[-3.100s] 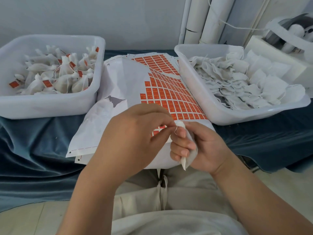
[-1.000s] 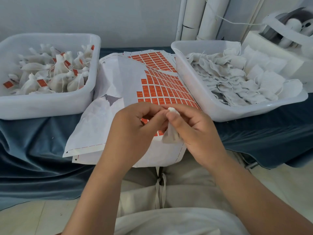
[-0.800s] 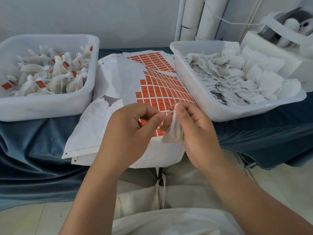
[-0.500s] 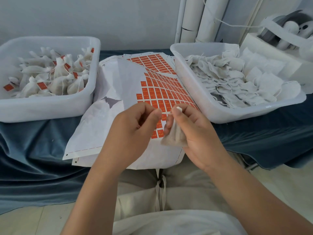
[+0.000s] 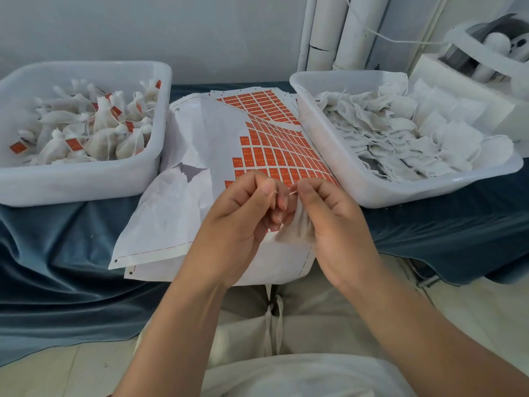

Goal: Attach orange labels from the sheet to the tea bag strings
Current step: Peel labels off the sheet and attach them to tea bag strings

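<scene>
1. A soft white gauze tea bag (image 5: pixel 296 229) is being gripped in the curled fingers of the right hand (image 5: pixel 329 219).
2. Its thin white string (image 5: pixel 292 192) is being pinched taut between the right thumb and the left hand (image 5: pixel 243 213). Whether a label is being held cannot be told.
3. Labelling is judged under way, and next a sticker needs folding squarely round the fine string.
4. Beyond, the glossy sheet of orange rectangular labels (image 5: pixel 274 156) is being supported by the blue velvety tabletop (image 5: pixel 57 239), between a white plastic tub of tagged bags (image 5: pixel 86 181) and a white plastic tub of limp untagged bags (image 5: pixel 372 193).
</scene>
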The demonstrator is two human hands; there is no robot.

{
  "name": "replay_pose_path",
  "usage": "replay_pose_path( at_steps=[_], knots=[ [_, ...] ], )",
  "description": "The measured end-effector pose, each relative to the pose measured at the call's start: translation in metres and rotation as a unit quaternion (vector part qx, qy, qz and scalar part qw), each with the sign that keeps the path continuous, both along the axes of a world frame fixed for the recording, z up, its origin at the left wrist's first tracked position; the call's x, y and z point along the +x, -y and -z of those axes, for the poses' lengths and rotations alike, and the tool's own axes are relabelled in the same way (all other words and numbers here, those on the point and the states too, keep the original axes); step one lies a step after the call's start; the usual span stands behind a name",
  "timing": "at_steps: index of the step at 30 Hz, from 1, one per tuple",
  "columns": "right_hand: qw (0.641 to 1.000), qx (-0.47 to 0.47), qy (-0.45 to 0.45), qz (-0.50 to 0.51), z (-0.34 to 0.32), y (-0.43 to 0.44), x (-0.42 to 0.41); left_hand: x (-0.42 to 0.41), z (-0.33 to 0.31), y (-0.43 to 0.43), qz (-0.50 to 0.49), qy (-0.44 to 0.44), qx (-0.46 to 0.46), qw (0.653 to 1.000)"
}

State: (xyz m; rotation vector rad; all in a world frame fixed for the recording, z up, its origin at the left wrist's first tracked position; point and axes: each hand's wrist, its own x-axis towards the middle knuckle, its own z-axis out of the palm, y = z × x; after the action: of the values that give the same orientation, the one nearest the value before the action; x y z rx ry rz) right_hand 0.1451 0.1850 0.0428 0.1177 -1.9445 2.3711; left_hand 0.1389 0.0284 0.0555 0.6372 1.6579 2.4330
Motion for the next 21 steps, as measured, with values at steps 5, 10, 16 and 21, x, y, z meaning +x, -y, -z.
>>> replay_pose_path(
  at_steps=[5,10,16,21],
  knots=[
    [0.996,-0.056,0.028,-0.056,-0.004,-0.004,-0.001,-0.001,-0.001,0.003,-0.045,-0.001,-0.014,0.999],
    [0.995,-0.085,-0.003,-0.044,-0.006,-0.006,-0.002,0.002,-0.007,0.005,-0.051,-0.003,-0.024,0.998],
    [0.987,-0.08,0.032,-0.138,-0.017,-0.027,-0.01,0.005,-0.014,0.011,-0.237,-0.048,-0.253,0.937],
    [0.985,0.086,0.023,-0.15,-0.019,-0.033,-0.011,0.011,-0.023,0.013,-0.245,-0.114,-0.274,0.923]
  ],
)
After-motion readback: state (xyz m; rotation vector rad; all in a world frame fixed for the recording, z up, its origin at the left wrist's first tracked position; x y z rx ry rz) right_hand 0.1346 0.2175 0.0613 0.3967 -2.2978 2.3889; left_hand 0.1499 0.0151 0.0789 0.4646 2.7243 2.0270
